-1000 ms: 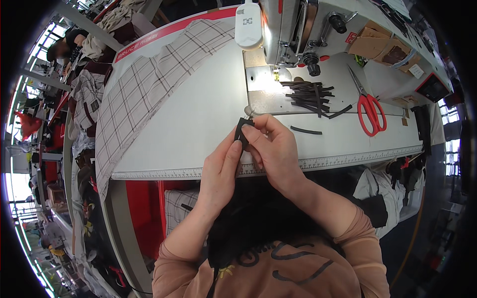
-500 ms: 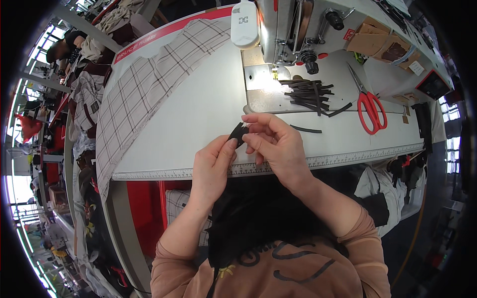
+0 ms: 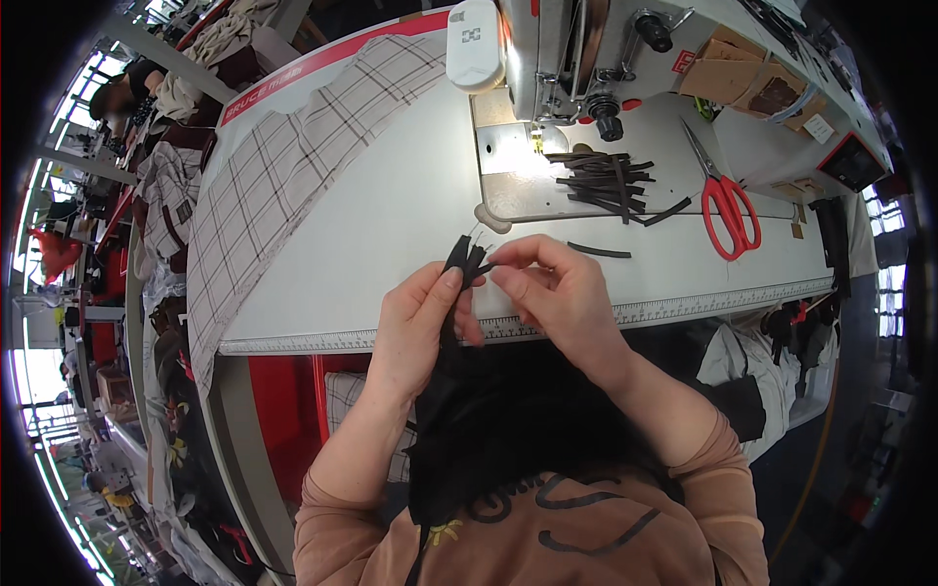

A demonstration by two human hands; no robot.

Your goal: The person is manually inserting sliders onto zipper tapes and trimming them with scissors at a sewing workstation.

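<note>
My left hand [image 3: 414, 317] is closed round a small bundle of dark fabric strips [image 3: 463, 256], thumb on top, above the front part of the white table. Thin thread ends stick up from the strips' tops, and their lower ends hang below my fingers. With thumb and forefinger, my right hand [image 3: 569, 301] pinches the end of one strip at the bundle's right side. Beyond my hands, a pile of similar strips [image 3: 604, 182] lies by the needle of the sewing machine [image 3: 555, 68]. A single strip [image 3: 600, 251] rests on the table right of the bundle.
Red-handled scissors [image 3: 729, 217] lie right of the pile. A measuring tape [image 3: 684, 301] runs along the table's front edge. Plaid fabric [image 3: 283, 181] covers the left side. A cardboard box [image 3: 747, 83] sits at the back right. Another person [image 3: 122, 98] is far left.
The bundle has fanned apart at the top, showing separate strips. My right hand has shifted slightly right and down, drawing one strip's end sideways. My left hand stays nearly in place.
</note>
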